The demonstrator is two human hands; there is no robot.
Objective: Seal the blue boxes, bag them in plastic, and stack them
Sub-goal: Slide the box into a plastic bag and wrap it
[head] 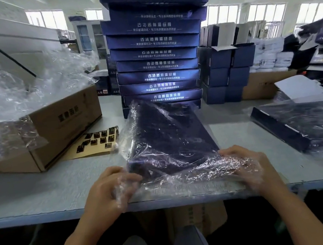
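Note:
A flat dark blue box (168,137) lies on the grey table (33,189) in front of me, inside a clear plastic bag (208,167) whose loose open end spills toward the table's near edge. My left hand (111,188) grips the bag's loose plastic at the box's near left corner. My right hand (248,165) is under the film at the near right corner, fingers curled on the plastic. Behind the box rises a tall stack of blue boxes (156,52) with white lettering on their sides.
An open cardboard carton (57,130) heaped with clear plastic bags (12,89) stands at left. A brown sheet with small dark stickers (98,141) lies beside it. Another bagged blue box (305,124) lies at right. Smaller blue cartons (225,72) stand behind.

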